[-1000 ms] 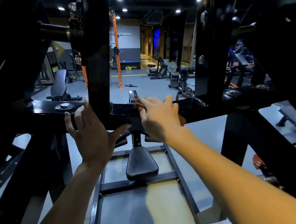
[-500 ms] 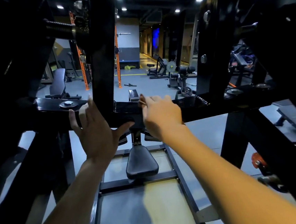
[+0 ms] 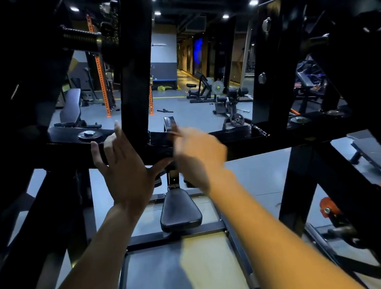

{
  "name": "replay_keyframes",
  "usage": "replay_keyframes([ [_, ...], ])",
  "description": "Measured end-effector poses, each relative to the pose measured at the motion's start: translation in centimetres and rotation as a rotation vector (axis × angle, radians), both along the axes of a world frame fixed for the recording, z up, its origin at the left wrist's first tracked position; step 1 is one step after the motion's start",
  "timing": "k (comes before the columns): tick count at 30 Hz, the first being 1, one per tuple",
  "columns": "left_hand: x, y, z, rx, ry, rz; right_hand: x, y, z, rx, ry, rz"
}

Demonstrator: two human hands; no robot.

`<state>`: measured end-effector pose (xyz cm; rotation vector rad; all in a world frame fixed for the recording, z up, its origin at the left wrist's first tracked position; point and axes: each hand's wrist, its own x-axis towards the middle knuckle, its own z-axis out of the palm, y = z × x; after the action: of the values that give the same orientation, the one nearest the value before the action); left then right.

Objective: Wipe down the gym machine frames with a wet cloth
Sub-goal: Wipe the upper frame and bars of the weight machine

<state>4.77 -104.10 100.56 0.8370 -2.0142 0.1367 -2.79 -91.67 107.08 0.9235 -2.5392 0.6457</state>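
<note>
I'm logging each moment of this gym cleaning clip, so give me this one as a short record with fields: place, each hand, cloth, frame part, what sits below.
place: gym floor, seen through a black machine frame
left hand: open, fingers spread, raised in front of the horizontal crossbar beside the upright post
right hand: motion-blurred over the crossbar; grip cannot be told
cloth: none clearly visible; perhaps hidden under the right hand
below: black padded seat on the machine base
background: orange rack, benches, weight plates

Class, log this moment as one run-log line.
left hand: open, by black steel crossbeam | right hand: blurred over beam | cloth: not discernible
</note>
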Motion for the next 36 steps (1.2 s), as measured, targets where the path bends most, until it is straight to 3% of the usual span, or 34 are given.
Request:
replay_keyframes([
  [3, -0.1, 0.0, 0.0, 0.015, 0.097, -0.067, 2.1, -3.8, 1.8, 0.143, 0.008, 0.120],
  [7, 0.0, -0.5, 0.0, 0.047, 0.069, -0.111, 0.1, 0.5, 1.2, 0.167, 0.171, 0.228],
  [11, 0.0, -0.1, 0.2, 0.044, 0.027, -0.109, -4.9, 7.5, 1.5, 0.228, 0.082, -0.184],
  [13, 0.2, 0.0, 0.4, 0.061, 0.010, -0.094, -5.8, 7.4, 2.3, 0.190, 0.043, -0.295],
  [15, 0.3, 0.1, 0.4, 0.082, -0.002, -0.088, -3.4, 4.0, 2.3, 0.146, 0.006, -0.181],
  [19, 0.4, -0.4, 0.2, 0.080, 0.030, -0.138, 1.3, -2.6, 0.5, 0.005, 0.059, 0.291],
  [21, 0.5, -0.5, 0.2, 0.082, 0.033, -0.141, 0.3, -1.1, 1.4, 0.097, 0.135, 0.321],
  [24, 0.3, -0.3, 0.1, 0.063, 0.025, -0.106, -3.7, 4.4, 2.1, 0.275, 0.109, 0.064],
  [27, 0.3, -0.2, 0.1, 0.051, 0.012, -0.074, -5.1, 5.8, 1.6, 0.209, 0.097, -0.188],
  [29, 0.2, -0.1, 0.1, 0.049, 0.013, -0.071, -3.4, 2.5, 0.8, 0.115, 0.066, -0.118],
  [33, 0.4, -0.1, 0.2, 0.076, 0.052, -0.116, 0.1, -3.2, -0.7, -0.060, 0.050, 0.335],
  [36, 0.6, 0.0, 0.4, 0.098, 0.040, -0.134, -1.3, -0.1, 0.1, 0.081, 0.202, 0.287],
])
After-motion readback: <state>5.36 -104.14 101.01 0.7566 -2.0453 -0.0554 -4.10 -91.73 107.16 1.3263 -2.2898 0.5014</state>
